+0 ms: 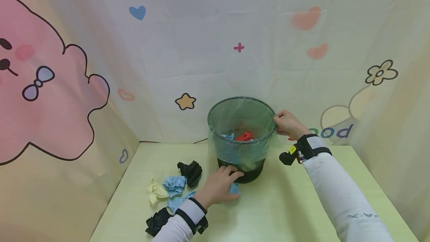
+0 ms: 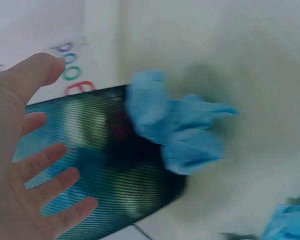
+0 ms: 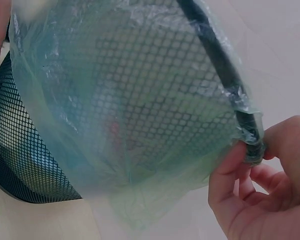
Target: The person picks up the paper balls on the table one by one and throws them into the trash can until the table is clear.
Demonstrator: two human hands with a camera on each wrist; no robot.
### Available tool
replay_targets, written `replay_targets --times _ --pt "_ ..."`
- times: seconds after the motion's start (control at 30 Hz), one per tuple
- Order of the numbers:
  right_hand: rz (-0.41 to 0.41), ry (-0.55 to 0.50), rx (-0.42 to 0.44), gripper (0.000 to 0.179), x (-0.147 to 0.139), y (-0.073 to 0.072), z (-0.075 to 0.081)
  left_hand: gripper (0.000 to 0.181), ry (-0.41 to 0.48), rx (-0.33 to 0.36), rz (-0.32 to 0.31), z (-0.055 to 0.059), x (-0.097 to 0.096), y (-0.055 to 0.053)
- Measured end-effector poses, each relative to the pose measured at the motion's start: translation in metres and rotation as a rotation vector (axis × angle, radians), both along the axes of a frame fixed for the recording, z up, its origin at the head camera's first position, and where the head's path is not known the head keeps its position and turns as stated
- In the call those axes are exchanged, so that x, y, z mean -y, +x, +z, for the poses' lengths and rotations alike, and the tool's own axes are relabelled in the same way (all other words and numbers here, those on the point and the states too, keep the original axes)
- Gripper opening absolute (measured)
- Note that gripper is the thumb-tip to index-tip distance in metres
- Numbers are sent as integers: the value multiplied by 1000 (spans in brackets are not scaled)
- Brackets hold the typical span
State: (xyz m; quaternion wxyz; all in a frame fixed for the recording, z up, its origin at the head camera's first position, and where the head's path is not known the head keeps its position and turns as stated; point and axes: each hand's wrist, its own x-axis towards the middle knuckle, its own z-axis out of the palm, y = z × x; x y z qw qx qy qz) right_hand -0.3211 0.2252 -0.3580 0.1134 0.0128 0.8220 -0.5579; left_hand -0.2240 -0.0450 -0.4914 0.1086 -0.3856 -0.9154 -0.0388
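A black mesh wastebasket (image 1: 248, 174) lined with a thin green plastic bag (image 1: 242, 150) stands at the back of the table. Crumpled red paper (image 1: 245, 136) and blue paper show inside it. My right hand (image 1: 289, 124) pinches the bag-covered rim (image 3: 247, 125), thumb on one side and fingers on the other. My left hand (image 1: 220, 185) is low in front of the basket, fingers spread, with nothing between them in the left wrist view. Close by it, a crumpled blue paper (image 2: 175, 122) lies against the basket's base, partly hidden by the hand in the head view.
Left of the basket lie more crumpled papers: a black one (image 1: 190, 174), a blue one (image 1: 174, 185), a pale yellow one (image 1: 156, 191) and another black one (image 1: 158, 221) near the left sleeve. A printed cloth backdrop (image 1: 201, 59) rises behind the table (image 1: 262, 216).
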Motion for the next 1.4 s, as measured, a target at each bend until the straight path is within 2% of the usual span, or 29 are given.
replay_targets --times 0.27,0.4,0.57,0.7,1.0,1.4 --pt "1 -12 5 10 0 1 0 64 -44 43 58 -39 1 -5" --pt "7 -16 -2 10 -1 1 -1 62 -43 91 85 -52 0 -7" --pt "2 -19 1 10 -1 2 0 57 -32 81 107 -67 0 -8" --pt "2 -14 1 11 -1 2 1 59 -40 86 116 -74 -1 -8" --pt "6 -18 7 11 0 1 2 66 -105 145 163 -83 -6 -8" --pt "12 -13 1 10 -1 1 1 62 -156 96 157 -92 -11 -1"
